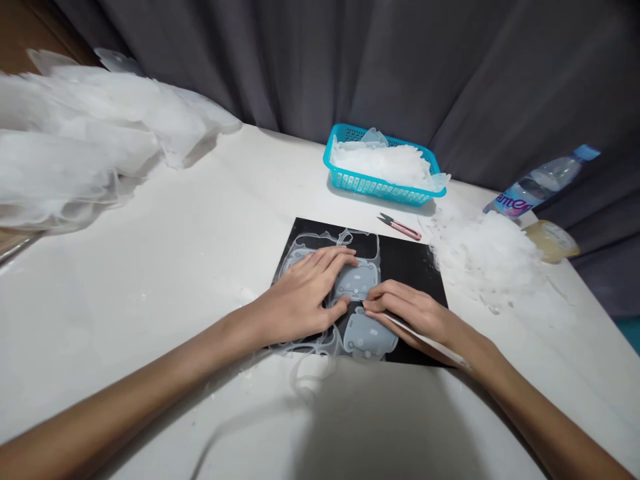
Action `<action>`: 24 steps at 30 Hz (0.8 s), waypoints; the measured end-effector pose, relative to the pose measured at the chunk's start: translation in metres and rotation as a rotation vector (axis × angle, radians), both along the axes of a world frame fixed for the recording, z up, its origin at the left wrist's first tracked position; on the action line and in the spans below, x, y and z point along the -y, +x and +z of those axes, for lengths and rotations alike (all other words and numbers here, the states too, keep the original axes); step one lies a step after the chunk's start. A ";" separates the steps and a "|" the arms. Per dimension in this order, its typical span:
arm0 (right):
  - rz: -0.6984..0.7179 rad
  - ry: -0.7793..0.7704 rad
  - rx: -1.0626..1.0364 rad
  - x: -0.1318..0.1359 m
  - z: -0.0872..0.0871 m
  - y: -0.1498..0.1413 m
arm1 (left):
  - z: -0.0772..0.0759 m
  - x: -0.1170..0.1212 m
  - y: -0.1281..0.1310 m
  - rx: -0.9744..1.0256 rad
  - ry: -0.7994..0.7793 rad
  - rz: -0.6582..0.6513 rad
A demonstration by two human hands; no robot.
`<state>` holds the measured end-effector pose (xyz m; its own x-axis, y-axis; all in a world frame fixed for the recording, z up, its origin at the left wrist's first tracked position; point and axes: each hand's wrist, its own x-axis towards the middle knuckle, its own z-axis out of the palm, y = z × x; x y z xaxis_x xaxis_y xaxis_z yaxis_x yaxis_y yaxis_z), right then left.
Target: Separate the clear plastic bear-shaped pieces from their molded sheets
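Observation:
Several thin, translucent, rounded pieces with small holes and slots lie on a black mat (415, 267). My left hand (310, 287) rests flat on these pieces, fingers stretched out, with its thumb near the gap between an upper piece (357, 280) and a lower piece (371, 337). My right hand (413, 307) is closed in a pinch around a slim white stick-like tool (435, 343), whose tip is hidden by the fingers. Its fingertips are at the upper edge of the lower piece. Loose translucent trim strips (320, 347) curl around the pieces and over the mat's front edge.
Pink-handled thread snips (400, 227) lie behind the mat. A turquoise basket (385, 190) holds more translucent pieces. To the right are a heap of white scraps (500, 260), a water bottle (543, 183) and a yellowish container (553, 241). A large translucent pile (90, 133) covers the far left.

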<state>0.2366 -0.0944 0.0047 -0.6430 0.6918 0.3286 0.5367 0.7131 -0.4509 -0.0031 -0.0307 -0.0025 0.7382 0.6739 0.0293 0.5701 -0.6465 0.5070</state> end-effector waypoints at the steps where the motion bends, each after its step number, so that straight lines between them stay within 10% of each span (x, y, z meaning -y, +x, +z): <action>1: -0.005 0.032 0.006 -0.001 -0.003 -0.001 | 0.000 0.000 0.000 0.002 0.005 -0.001; 15: -0.109 0.420 0.238 0.000 -0.020 -0.011 | 0.003 0.000 -0.006 0.038 -0.003 -0.053; 20: -0.102 0.517 0.289 0.001 -0.023 -0.012 | 0.020 0.001 -0.006 0.186 0.099 0.151; 24: -0.161 0.448 0.171 0.000 -0.022 -0.015 | 0.035 0.012 -0.004 0.144 -0.246 0.244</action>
